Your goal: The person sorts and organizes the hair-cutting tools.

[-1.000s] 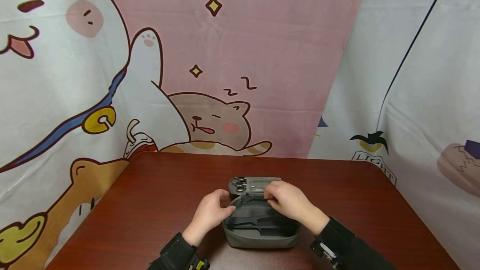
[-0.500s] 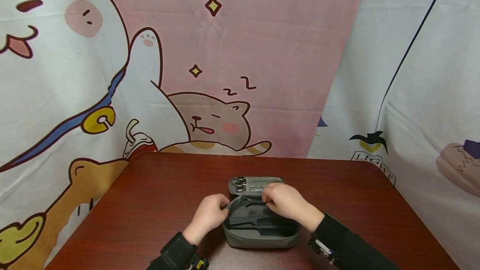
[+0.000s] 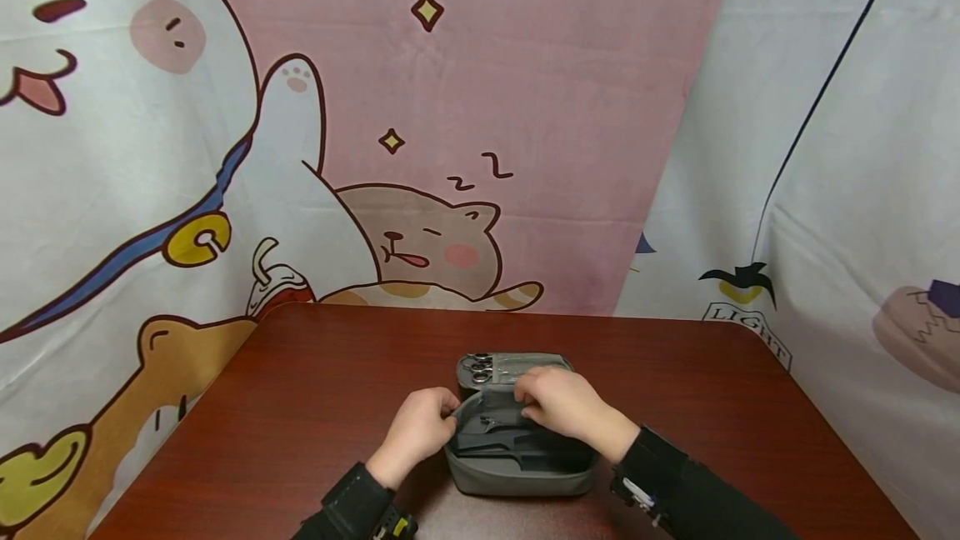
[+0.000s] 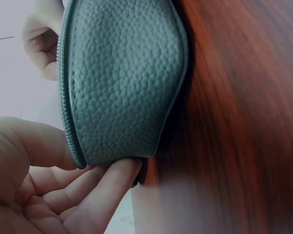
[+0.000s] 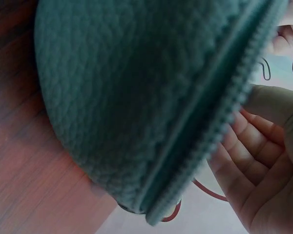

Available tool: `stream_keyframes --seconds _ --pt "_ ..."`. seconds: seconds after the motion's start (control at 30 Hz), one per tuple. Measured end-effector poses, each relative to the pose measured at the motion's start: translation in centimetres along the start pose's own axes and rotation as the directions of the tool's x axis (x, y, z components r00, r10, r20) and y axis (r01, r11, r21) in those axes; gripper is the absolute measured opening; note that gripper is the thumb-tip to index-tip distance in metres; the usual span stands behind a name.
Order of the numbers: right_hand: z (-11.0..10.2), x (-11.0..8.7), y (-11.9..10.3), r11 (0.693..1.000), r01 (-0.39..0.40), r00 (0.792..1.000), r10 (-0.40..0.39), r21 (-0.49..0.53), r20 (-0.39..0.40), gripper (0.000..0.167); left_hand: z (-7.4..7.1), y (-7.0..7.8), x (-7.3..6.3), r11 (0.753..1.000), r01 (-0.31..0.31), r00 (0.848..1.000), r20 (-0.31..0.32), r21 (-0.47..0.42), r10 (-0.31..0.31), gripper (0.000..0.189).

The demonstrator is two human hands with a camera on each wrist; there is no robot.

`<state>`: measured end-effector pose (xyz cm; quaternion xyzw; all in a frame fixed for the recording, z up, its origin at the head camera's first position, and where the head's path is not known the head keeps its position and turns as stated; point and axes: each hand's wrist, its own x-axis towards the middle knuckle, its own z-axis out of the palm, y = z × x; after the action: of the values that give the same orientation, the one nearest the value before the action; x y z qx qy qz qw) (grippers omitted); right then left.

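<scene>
A grey-green zippered case (image 3: 525,483) lies unfolded on the table, its pebbled side wall (image 4: 127,83) filling much of the left wrist view. My left hand (image 3: 420,432) pinches the case's left rim near the back corner. Inside lie a black comb-like tool (image 3: 551,450) and, behind it, a slim tool with a small silver part (image 3: 487,423). Over the back right of the tray, my right hand (image 3: 566,407) has loosely bent fingers with nothing visible between them. In the right wrist view its thumb (image 5: 273,102) reaches behind the zipper edge (image 5: 205,146), which hides the tip.
Behind the tray the folded-back lid (image 3: 558,357) carries metal scissors (image 3: 480,369) on its left and a clear pocket (image 3: 513,369). The reddish-brown table (image 3: 337,373) runs back to a hanging printed cloth (image 3: 525,107).
My right hand has shifted slightly left and down over the tray, and the slim silver-tipped tool now shows inside. The left hand's fingers have closed onto the rim.
</scene>
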<state>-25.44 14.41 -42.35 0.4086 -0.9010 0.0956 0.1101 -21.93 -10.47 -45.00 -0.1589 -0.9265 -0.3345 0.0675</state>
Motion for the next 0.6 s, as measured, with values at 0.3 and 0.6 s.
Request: stream_keyframes --seconds 0.3,0.6 --pt "-0.7 -0.5 0.3 0.996 -0.033 0.999 0.033 0.078 0.001 0.017 0.0 0.1 0.1 1.000 -0.003 1.000 0.001 -0.007 0.003 0.009" --pt "-1.3 -1.4 1.1 0.988 -0.075 0.995 0.084 0.137 -0.061 0.031 -0.4 -0.1 0.3 0.999 0.021 1.000 0.021 -0.047 -0.020 0.008"
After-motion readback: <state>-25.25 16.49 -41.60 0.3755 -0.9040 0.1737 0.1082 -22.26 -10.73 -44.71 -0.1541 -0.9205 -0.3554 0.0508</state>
